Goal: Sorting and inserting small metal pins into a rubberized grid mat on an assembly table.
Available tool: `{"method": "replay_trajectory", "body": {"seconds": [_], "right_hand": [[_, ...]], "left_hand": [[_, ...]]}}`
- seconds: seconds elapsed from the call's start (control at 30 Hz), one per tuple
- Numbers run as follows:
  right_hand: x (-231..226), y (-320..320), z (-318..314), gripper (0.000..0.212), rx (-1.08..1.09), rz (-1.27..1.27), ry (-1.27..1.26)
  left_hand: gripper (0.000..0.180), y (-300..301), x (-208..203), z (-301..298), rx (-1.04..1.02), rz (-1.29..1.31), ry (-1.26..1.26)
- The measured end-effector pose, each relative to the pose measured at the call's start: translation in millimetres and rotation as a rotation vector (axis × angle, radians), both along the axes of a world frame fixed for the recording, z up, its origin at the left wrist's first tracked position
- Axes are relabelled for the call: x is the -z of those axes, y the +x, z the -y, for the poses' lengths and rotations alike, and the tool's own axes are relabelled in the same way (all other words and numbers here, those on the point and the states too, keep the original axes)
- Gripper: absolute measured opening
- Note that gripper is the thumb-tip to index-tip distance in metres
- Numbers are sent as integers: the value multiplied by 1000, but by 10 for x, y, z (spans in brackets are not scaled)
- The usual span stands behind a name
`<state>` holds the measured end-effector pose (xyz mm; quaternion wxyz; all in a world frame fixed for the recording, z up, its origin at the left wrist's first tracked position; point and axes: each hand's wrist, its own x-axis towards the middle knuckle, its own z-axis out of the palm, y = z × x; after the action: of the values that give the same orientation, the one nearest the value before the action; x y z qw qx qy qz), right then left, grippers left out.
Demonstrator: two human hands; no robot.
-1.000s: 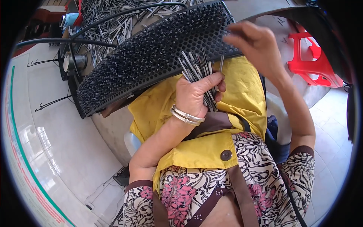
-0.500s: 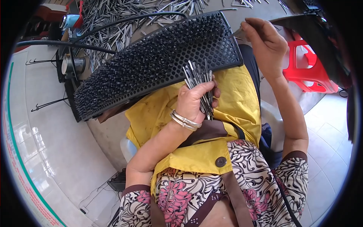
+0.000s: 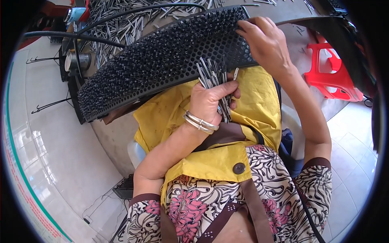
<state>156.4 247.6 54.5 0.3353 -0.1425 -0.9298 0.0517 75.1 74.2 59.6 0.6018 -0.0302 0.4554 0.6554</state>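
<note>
Presently, left hand (image 3: 206, 99) is clamping 1 bundle of slim metal strips (image 3: 208, 75) at frame center; right hand (image 3: 265, 43), upper right, is overlapping a black perforated rack (image 3: 233, 53), fingertip closure indeterminable.

Bright yellow apron (image 3: 208, 164) over a flowered blouse (image 3: 273, 178), lower middle of the frame.
Brown straps (image 3: 256, 206), a round dark button (image 3: 239, 168), pink blooms (image 3: 186, 208), maroon cuffs (image 3: 317, 163), dotted neck trim (image 3: 224, 218); two silvery bangles (image 3: 200, 122) by the left hand (image 3: 207, 100). That dark blue cloth (image 3: 286, 139), right of centre, may be trousers.
</note>
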Motion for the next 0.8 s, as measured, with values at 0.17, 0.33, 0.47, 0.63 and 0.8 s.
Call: {"method": "replay_trajectory", "body": {"seconds": [0.17,0.33,0.47,0.63,0.8], "right_hand": [[-171,242,467,17,-46,-19,-717],[-287,353,505,10,-15,-85,-1295],[-237,286,186,12,251,-346,-890],[-69,184,-92,14,242,-401,-590],[87,91,-185,11,-1,-257,-153]], "left_hand": [[17,6,-39,-4,-4,-29,22],[14,27,-25,-36,42,14,6],[13,6,32,-19,36,36,-54],[12,20,74,2,2,56,-96],[12,35,38,-5,-13,35,-77]]}}
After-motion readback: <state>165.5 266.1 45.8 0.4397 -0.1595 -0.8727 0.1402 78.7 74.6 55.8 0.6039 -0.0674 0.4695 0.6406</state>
